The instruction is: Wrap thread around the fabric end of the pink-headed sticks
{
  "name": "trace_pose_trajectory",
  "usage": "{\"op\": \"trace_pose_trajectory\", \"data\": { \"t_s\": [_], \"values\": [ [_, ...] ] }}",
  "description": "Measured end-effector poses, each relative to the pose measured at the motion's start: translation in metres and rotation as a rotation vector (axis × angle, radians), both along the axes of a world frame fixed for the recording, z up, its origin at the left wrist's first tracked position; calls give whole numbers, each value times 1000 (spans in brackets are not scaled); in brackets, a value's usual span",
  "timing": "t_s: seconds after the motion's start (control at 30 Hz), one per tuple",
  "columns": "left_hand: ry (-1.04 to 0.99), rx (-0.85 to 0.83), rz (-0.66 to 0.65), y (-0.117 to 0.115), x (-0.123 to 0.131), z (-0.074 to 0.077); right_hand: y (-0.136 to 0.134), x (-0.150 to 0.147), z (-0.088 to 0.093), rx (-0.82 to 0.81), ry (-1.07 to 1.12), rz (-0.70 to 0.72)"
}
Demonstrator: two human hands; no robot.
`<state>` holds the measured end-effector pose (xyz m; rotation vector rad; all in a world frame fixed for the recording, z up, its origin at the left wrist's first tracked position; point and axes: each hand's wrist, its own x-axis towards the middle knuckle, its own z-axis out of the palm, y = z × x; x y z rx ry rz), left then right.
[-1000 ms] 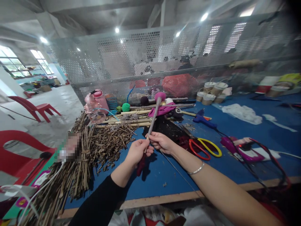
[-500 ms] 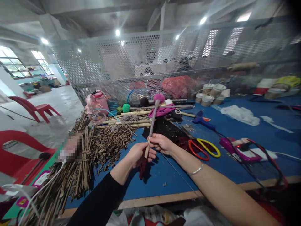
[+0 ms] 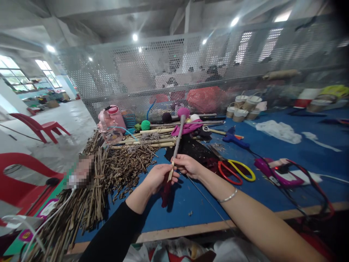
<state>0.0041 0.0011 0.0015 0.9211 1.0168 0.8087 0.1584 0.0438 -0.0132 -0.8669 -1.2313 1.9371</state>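
Both hands are closed around a thin stick [image 3: 179,141] that slants up and away from me. Most of it is wrapped in grey; its near end is bare, pale wood. My left hand [image 3: 158,177] grips it near the bare end, and a strip of dark red cloth [image 3: 165,194] hangs below that hand. Higher up, my right hand [image 3: 188,165] pinches the stick where the grey wrapping ends. From under the right hand a thin grey strand [image 3: 202,195] runs to the table's front edge. A magenta ball [image 3: 183,112] appears behind the stick's far end; I cannot tell whether they touch.
Scissors [image 3: 236,171] with red and yellow handles lie right of my hands, near a blue glue gun [image 3: 236,141] and a purple power strip [image 3: 280,174]. Dried stalks [image 3: 89,196] heap up at left. Behind are a pink bottle [image 3: 116,122], a green yarn ball [image 3: 145,125] and small pots [image 3: 240,113].
The bare end of the stick has turned slightly between my fingers. Both hands keep nearly the same place, and the view has shifted a little.
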Motion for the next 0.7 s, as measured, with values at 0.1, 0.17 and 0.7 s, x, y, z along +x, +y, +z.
{"op": "trace_pose_trajectory", "data": {
  "t_s": [0.1, 0.17, 0.7],
  "values": [
    [306, 257, 99, 1, -5, -5, 0, -3, -3, 22, -102, -74],
    [392, 325, 127, 2, -8, -6, 0, -5, -3, 32, -134, -106],
    [-224, -149, 58, -3, 11, 0, -2, -3, 4, -58, 68, -63]
  ]
}}
